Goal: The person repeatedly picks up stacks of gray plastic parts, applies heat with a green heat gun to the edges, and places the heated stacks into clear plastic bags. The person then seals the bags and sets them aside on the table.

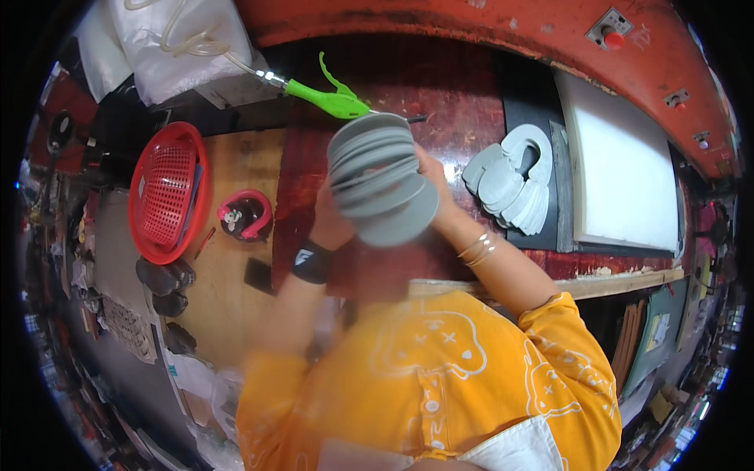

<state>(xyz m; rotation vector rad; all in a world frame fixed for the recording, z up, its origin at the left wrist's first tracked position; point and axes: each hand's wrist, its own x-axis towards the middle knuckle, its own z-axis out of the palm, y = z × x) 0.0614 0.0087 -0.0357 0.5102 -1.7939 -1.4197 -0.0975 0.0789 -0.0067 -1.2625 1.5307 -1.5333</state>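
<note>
Between my two hands is a loose stack of thin grey rounded pads, lifted above the dark red table. The pads fan apart a little, and the lowest one juts out toward me. My left hand grips the stack's left side, its fingers mostly hidden behind the pads. On the opposite edge, my right hand is closed against the pads. Just beyond the stack lies a bright green air blow gun, its nozzle partly covered by the pads.
Grey curved cut-outs lie fanned out at right beside a thick white slab. An orange-red machine beam spans the far side. At left are a red plastic basket, a pink-rimmed bowl and a white plastic sack.
</note>
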